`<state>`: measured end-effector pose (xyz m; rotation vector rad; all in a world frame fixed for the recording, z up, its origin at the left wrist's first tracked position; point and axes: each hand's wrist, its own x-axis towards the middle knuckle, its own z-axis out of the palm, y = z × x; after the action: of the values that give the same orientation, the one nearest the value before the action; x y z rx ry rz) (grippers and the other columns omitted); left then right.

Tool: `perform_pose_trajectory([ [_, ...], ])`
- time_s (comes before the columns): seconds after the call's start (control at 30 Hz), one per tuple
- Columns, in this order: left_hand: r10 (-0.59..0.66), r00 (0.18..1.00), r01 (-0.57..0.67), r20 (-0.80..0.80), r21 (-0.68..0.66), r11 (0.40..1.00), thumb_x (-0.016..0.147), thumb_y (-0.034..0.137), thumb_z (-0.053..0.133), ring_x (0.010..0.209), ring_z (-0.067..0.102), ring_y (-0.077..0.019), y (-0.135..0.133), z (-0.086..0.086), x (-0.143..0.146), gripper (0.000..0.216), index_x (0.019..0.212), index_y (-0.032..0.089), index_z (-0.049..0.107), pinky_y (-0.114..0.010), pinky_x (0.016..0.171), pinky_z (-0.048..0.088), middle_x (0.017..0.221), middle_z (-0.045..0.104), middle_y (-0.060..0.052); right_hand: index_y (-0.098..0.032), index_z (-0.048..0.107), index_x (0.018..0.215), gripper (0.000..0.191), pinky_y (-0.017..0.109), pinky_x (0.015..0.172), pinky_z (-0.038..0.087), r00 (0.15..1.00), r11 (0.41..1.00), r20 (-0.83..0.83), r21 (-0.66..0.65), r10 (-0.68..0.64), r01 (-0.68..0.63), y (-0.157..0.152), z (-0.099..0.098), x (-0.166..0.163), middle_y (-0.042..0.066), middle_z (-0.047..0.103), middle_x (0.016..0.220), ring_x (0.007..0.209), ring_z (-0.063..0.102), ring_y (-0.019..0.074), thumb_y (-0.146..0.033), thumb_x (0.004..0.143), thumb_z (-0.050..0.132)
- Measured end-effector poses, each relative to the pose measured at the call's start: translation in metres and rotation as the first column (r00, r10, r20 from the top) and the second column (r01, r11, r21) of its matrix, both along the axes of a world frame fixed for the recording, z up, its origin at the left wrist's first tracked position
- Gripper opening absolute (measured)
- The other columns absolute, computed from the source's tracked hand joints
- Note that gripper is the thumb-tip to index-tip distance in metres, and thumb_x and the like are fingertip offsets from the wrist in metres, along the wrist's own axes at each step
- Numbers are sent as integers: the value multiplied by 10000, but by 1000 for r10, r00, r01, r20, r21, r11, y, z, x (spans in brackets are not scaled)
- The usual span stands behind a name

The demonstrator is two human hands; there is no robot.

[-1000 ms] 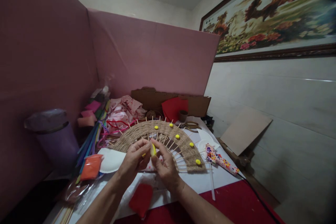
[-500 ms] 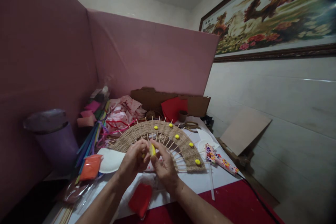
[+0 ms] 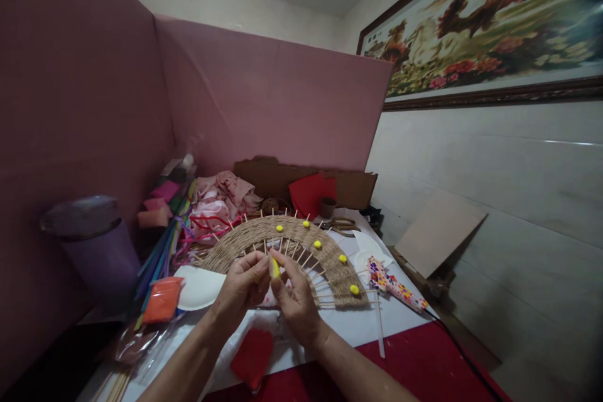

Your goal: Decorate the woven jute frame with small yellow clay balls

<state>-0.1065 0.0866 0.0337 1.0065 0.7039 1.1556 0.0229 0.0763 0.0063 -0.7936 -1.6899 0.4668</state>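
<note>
My right hand (image 3: pixel 296 306) grips a small yellow lump of modelling clay (image 3: pixel 275 269) between thumb and fingers. Closed in a pinch, my left hand (image 3: pixel 245 277) meets the same clay at its upper left edge; its fingertips partly hide what they hold. Just beyond both hands lies a woven twine arch (image 3: pixel 348 276) with thin wooden sticks poking out along its inner and outer edges. Several flattened yellow clay dots (image 3: pixel 317 244) sit on its top and right side. Below the hands is a red clay pack (image 3: pixel 252 357).
An orange clay pack (image 3: pixel 162 300) and a white paper plate piece (image 3: pixel 200 289) lie left. At right are a flower-patterned glue gun (image 3: pixel 396 289) with a cable, a glue stick (image 3: pixel 380 333) and scissors (image 3: pixel 343 225). A lilac bin (image 3: pixel 101 251) stands far left.
The hands stay in almost the same place over the arch. My left fingers have shifted slightly against the yellow clay, and a yellow bit seen between them earlier is now hidden.
</note>
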Motion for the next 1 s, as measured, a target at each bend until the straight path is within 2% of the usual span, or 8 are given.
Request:
perform_pose_trajectory([
  [0.13, -1, 1000, 1, -6, 2, 1000, 713, 411, 668, 316, 235, -11, -1, 2, 1, 310, 676, 167, 480, -152, 353, 144, 415, 377, 89, -234, 460, 1297, 434, 338, 905, 435, 1000, 1000, 2, -5, 4, -4, 0, 0, 0, 92, 587, 1157, 1044, 547, 216, -402, 896, 445],
  [0.27, 49, 997, -51, -61, -19, 999, 707, 417, 674, 363, 297, -7, -1, 4, -1, 325, 675, 162, 476, -135, 376, 150, 506, 446, 65, -231, 468, 1285, 437, 346, 912, 424, 1000, 1000, 14, -21, 3, -2, 0, 0, 0, 88, 583, 1157, 1053, 539, 220, -383, 875, 491],
  [0.43, 110, 983, -94, -149, 106, 990, 694, 397, 680, 358, 237, -18, 2, 1, -4, 315, 637, 163, 476, -155, 369, 136, 441, 361, 88, -228, 507, 1246, 430, 368, 885, 437, 1000, 1000, 14, 16, -7, 7, -1, 3, 0, 99, 549, 1180, 1069, 519, 237, -365, 841, 548],
  [0.53, 129, 972, -97, -195, 165, 982, 690, 405, 679, 385, 250, -28, 1, 0, -3, 312, 632, 162, 492, -161, 372, 159, 467, 377, 78, -225, 531, 1214, 399, 380, 913, 419, 999, 999, -34, 42, 23, -22, -3, 5, 0, 102, 513, 1201, 1104, 492, 240, -368, 842, 542],
  [0.6, 143, 963, -92, -227, 219, 971, 685, 413, 683, 408, 268, -37, 0, 0, 0, 315, 625, 160, 505, -165, 380, 183, 484, 389, 68, -227, 574, 1134, 312, 370, 912, 415, 996, 1000, -94, 29, 13, -10, -4, 7, 0, 94, 516, 1166, 1090, 497, 228, -352, 851, 531],
  [0.73, 165, 948, -77, -272, 307, 949, 698, 411, 678, 429, 292, -49, 1, -6, 4, 305, 623, 157, 527, -177, 397, 214, 492, 398, 60, -218, 622, 866, 99, 332, 866, 421, 971, 995, -219, -46, -91, 83, -4, 7, 0, 62, 525, 1051, 1011, 518, 198, -290, 842, 559],
  [0.83, 166, 944, -67, -285, 326, 943, 720, 420, 657, 446, 315, -56, 2, -10, 6, 316, 619, 157, 514, -181, 412, 230, 505, 403, 56, -199, 592, 752, 116, 335, 891, 396, 964, 994, -245, -54, -107, 96, -1, 7, 0, 55, 520, 1005, 1010, 506, 195, -263, 841, 555],
  [1.0, 155, 933, -40, -324, 335, 941, 753, 443, 617, 462, 316, -58, 0, -12, 8, 338, 622, 156, 497, -184, 423, 225, 518, 401, 52, -195, 524, 713, 190, 325, 829, 407, 966, 995, -238, -48, -100, 91, 0, 7, -1, 46, 500, 925, 910, 511, 179, -264, 881, 469],
])
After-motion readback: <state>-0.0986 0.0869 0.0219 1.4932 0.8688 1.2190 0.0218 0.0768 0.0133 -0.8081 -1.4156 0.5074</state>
